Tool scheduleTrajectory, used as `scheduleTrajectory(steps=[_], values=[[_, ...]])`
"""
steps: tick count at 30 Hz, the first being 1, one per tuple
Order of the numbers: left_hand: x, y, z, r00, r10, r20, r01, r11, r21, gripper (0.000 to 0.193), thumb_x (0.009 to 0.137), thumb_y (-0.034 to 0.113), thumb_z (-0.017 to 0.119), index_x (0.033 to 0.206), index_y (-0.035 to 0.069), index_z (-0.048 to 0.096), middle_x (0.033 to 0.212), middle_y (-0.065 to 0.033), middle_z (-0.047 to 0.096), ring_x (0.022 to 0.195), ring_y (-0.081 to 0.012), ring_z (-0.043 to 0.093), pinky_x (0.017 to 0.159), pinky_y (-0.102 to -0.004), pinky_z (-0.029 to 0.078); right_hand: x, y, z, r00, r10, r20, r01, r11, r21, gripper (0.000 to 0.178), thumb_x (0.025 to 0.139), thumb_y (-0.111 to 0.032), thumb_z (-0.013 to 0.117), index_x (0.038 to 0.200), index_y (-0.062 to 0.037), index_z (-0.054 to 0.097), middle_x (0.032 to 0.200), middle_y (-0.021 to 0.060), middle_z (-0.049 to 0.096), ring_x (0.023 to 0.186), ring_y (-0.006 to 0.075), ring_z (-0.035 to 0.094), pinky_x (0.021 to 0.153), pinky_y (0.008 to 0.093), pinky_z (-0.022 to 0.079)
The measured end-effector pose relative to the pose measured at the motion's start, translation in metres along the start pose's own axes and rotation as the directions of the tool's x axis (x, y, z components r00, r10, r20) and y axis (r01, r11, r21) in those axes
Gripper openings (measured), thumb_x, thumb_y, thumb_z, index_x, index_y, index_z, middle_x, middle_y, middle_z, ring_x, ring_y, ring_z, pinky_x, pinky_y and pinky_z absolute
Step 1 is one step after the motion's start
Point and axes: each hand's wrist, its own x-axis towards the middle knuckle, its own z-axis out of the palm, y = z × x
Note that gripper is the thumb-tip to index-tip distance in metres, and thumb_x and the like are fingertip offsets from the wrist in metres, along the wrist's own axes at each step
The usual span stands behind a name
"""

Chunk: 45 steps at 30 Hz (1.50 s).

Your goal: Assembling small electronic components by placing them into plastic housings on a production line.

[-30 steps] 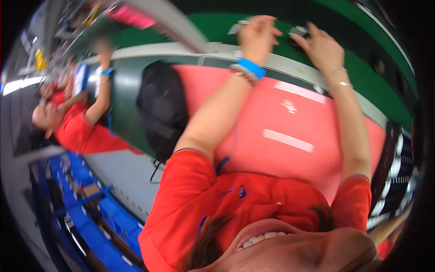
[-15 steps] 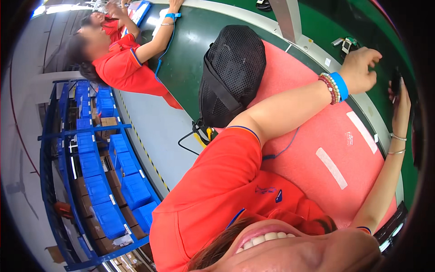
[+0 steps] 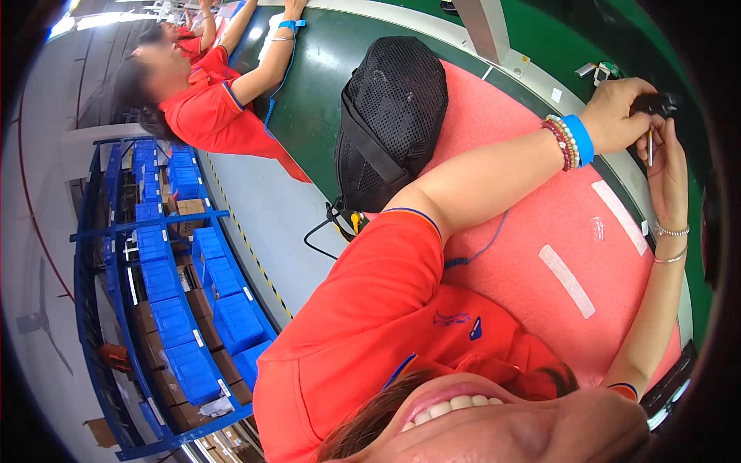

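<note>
My left hand [image 3: 614,116], with a blue wrist strap [image 3: 577,140] and bead bracelets above it, reaches over the green belt at the right. Its fingers are closed on a small black object [image 3: 654,103] whose kind I cannot make out. Just below, my right hand [image 3: 665,158] is raised close to it, fingers bent. By its fingertips a thin, pale yellow-and-white stick [image 3: 650,147] points downward. Whether the right fingers also touch the black object is hard to tell. A small white and green part [image 3: 606,73] with a silver piece lies on the belt beyond my left hand.
A black mesh bag [image 3: 397,116] rests on the pink mat [image 3: 525,224] by my left arm. A metal post [image 3: 482,31] stands behind. Co-workers in red shirts [image 3: 204,116] sit at the far left. Blue bins [image 3: 185,370] fill a rack at the left.
The dark object was in my right hand; now my left fingers close on it. My right hand has moved up and left to meet the left, and the thin stick now shows.
</note>
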Motion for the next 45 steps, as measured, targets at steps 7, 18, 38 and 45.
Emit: scheduleTrajectory(steps=[7, 18, 38, 45], values=[[0.002, -0.002, 0.003, 0.956, -0.165, -0.243, 0.133, 0.981, -0.143, 0.018, 0.071, -0.004, 0.056, 0.089, -0.009, 0.058, 0.078, -0.0127, 0.065, 0.068, -0.0143, 0.064, 0.059, -0.0271, 0.053, 0.002, 0.003, 0.014, 0.980, 0.028, -0.196, -0.061, 0.985, -0.162, 0.042, 0.089, -0.021, 0.059, 0.123, 0.0022, 0.050, 0.099, 0.0018, 0.062, 0.072, 0.0030, 0.050, 0.067, 0.0155, 0.040], [0.008, 0.012, -0.008, 0.915, -0.374, -0.152, 0.256, 0.829, -0.498, 0.022, 0.070, -0.003, 0.053, 0.092, -0.005, 0.051, 0.083, -0.0144, 0.061, 0.066, -0.0217, 0.064, 0.056, -0.0318, 0.057, -0.014, -0.004, 0.045, 0.823, -0.555, -0.121, 0.137, 0.401, -0.906, 0.024, 0.084, -0.020, 0.063, 0.100, -0.0021, 0.064, 0.075, 0.0043, 0.060, 0.068, 0.0109, 0.054, 0.062, 0.0234, 0.043], [0.018, 0.003, -0.050, 0.852, -0.420, 0.312, 0.497, 0.836, -0.232, 0.033, 0.083, 0.001, 0.055, 0.116, -0.003, 0.052, 0.082, -0.0109, 0.062, 0.063, -0.0156, 0.062, 0.051, -0.0223, 0.050, -0.017, -0.022, 0.047, 0.603, -0.750, 0.272, 0.386, -0.025, -0.922, 0.030, 0.072, -0.001, 0.062, 0.102, -0.0048, 0.064, 0.091, 0.0089, 0.062, 0.081, 0.0259, 0.057, 0.070, 0.0325, 0.049], [0.018, 0.006, -0.047, 0.860, -0.429, 0.275, 0.497, 0.826, -0.265, 0.037, 0.086, 0.003, 0.054, 0.122, -0.002, 0.050, 0.084, -0.0106, 0.062, 0.060, -0.0153, 0.061, 0.051, -0.0204, 0.048, -0.018, -0.024, 0.049, 0.620, -0.727, 0.294, 0.325, -0.104, -0.940, 0.029, 0.070, -0.001, 0.061, 0.099, -0.0036, 0.064, 0.092, 0.0094, 0.061, 0.080, 0.0257, 0.057, 0.070, 0.0330, 0.049]])
